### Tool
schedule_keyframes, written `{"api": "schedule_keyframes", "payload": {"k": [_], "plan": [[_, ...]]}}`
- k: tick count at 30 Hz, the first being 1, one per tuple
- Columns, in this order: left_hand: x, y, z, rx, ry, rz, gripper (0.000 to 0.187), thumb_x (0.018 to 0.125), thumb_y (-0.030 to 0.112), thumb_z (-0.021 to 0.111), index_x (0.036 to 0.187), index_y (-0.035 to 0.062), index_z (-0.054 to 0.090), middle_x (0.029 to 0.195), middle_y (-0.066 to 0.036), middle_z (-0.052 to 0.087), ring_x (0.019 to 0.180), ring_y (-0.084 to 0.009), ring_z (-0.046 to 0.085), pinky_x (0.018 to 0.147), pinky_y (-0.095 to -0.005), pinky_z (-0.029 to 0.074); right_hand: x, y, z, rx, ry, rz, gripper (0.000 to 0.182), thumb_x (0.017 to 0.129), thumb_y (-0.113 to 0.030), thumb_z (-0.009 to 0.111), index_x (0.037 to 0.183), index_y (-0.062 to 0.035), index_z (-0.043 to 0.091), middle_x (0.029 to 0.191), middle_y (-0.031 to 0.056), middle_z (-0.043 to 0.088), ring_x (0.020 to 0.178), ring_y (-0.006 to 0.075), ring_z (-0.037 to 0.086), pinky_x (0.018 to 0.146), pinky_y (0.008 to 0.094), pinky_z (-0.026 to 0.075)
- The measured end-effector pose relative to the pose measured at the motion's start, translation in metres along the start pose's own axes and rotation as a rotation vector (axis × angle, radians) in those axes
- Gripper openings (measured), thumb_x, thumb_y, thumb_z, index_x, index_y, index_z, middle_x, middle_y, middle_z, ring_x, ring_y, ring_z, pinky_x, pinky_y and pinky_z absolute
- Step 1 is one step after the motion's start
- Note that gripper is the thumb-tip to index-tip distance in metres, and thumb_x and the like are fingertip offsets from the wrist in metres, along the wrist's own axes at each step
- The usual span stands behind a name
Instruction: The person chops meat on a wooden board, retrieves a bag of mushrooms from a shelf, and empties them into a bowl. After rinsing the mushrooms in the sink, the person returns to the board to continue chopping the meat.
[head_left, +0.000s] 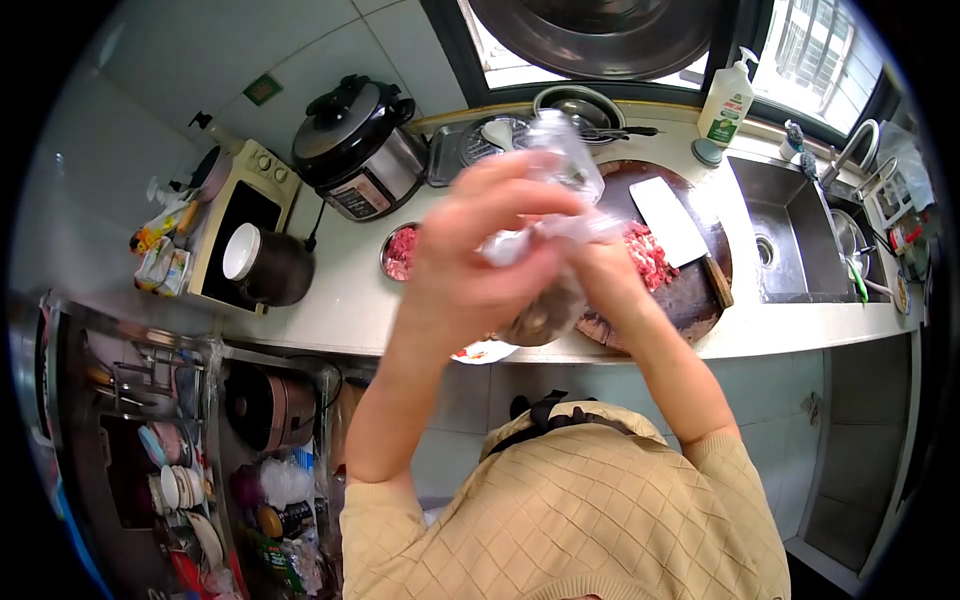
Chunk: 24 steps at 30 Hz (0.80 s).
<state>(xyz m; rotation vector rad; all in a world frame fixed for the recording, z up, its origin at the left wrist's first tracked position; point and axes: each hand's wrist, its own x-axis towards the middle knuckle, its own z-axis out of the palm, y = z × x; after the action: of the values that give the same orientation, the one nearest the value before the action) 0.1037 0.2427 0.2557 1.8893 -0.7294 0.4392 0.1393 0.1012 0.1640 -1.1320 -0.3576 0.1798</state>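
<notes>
In front of my chest I hold up a clear plastic bag [568, 160], its top puffed out toward the window. My left hand [485, 235] is blurred, with its fingers curled round the bunched plastic. My right hand [605, 270] closes on the same bag from the other side. Below my hands hangs something rounded and brownish [545, 318], apparently the bag's lower part; what it contains I cannot make out. Behind my right hand, chopped raw meat [648, 258] lies on a round wooden chopping board [690, 300], beside a cleaver [670, 220] with a wooden handle.
A metal bowl of minced meat [400, 252] stands left of my hands. A white plate [485, 352] sits at the counter's front edge. Further left are a pressure cooker [355, 145] and a dark pot [275, 265]. The sink [785, 235] and a pump bottle [728, 105] are right.
</notes>
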Motion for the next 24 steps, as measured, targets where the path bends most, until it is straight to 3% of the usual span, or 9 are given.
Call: {"api": "schedule_keyframes", "payload": {"k": [1,3,5,9,12,15,17,20,24], "plan": [[-0.005,-0.002,-0.008,-0.078,0.053,-0.027,0.027,0.069,0.003,0.068,0.095,0.0063,0.065,0.113,-0.011,0.058,0.1,-0.0179,0.057,0.074,-0.026,0.046,-0.002,-0.009,-0.005,0.111,0.021,-0.018,0.017,0.083,-0.012,0.065,0.097,-0.0038,0.061,0.09,0.0019,0.063,0.083,0.0091,0.057,0.073,0.0248,0.046],[-0.014,-0.011,-0.008,-0.198,0.122,-0.161,0.062,0.065,0.009,0.077,0.122,0.0096,0.051,0.127,-0.011,0.049,0.112,-0.0156,0.049,0.089,-0.0293,0.039,-0.005,-0.021,-0.019,0.196,-0.05,0.002,0.017,0.082,-0.014,0.067,0.095,-0.0047,0.06,0.086,-0.0006,0.06,0.079,0.0075,0.055,0.071,0.0229,0.044],[-0.035,-0.043,0.016,-0.246,-0.038,-0.27,0.078,0.065,0.014,0.079,0.132,0.0095,0.04,0.132,-0.01,0.043,0.118,-0.0166,0.044,0.095,-0.0321,0.036,-0.01,-0.021,-0.03,0.225,-0.167,0.044,0.018,0.082,-0.013,0.066,0.096,-0.0044,0.06,0.089,0.0001,0.06,0.082,0.0083,0.055,0.073,0.0239,0.045],[-0.075,-0.061,0.09,-0.988,-0.094,-0.651,0.08,0.069,0.021,0.079,0.134,0.0028,0.036,0.131,-0.009,0.044,0.119,-0.0188,0.041,0.098,-0.0345,0.034,-0.029,-0.018,-0.027,0.188,-0.034,0.201,0.016,0.083,-0.011,0.065,0.096,-0.0041,0.059,0.088,0.0004,0.06,0.083,0.0096,0.056,0.075,0.0245,0.045],[-0.095,-0.056,0.119,-0.377,0.134,-0.779,0.072,0.07,0.023,0.078,0.129,0.0028,0.04,0.121,-0.01,0.049,0.112,-0.0215,0.046,0.095,-0.0378,0.036,-0.029,-0.001,-0.051,0.021,-0.081,0.327,0.014,0.085,-0.013,0.062,0.094,-0.0039,0.056,0.082,0.0033,0.059,0.079,0.0142,0.058,0.072,0.0272,0.048],[-0.116,-0.039,0.153,0.636,0.438,-0.424,0.065,0.072,0.028,0.076,0.123,0.0033,0.044,0.108,-0.012,0.053,0.101,-0.0263,0.05,0.088,-0.0412,0.039,-0.02,0.014,-0.062,0.057,-0.109,0.434,0.011,0.087,-0.016,0.058,0.089,-0.005,0.055,0.078,0.0041,0.058,0.073,0.0147,0.058,0.065,0.0279,0.049],[-0.123,-0.033,0.171,0.553,0.548,-0.216,0.059,0.07,0.024,0.078,0.114,0.0001,0.046,0.098,-0.014,0.055,0.093,-0.0275,0.051,0.084,-0.0397,0.041,-0.013,0.018,-0.062,-0.027,-0.045,0.351,0.012,0.088,-0.017,0.055,0.085,-0.0059,0.054,0.074,0.0037,0.055,0.063,0.0133,0.054,0.056,0.0271,0.044],[-0.15,-0.026,0.185,0.252,0.517,-0.203,0.048,0.078,0.017,0.071,0.114,-0.0006,0.046,0.103,-0.014,0.054,0.097,-0.0273,0.052,0.087,-0.0373,0.042,0.0,0.02,-0.061,0.089,-0.001,0.33,0.014,0.087,-0.018,0.057,0.079,-0.0062,0.054,0.065,0.0012,0.049,0.052,0.0102,0.047,0.046,0.0242,0.034],[-0.142,-0.01,0.139,0.186,0.84,-0.338,0.032,0.083,0.01,0.062,0.11,-0.0011,0.05,0.106,-0.012,0.055,0.099,-0.0236,0.052,0.089,-0.0333,0.041,-0.013,0.006,-0.047,0.016,-0.353,0.444,0.015,0.082,-0.018,0.064,0.08,-0.0063,0.054,0.057,-0.0012,0.044,0.042,0.0078,0.038,0.038,0.0226,0.026]]}}
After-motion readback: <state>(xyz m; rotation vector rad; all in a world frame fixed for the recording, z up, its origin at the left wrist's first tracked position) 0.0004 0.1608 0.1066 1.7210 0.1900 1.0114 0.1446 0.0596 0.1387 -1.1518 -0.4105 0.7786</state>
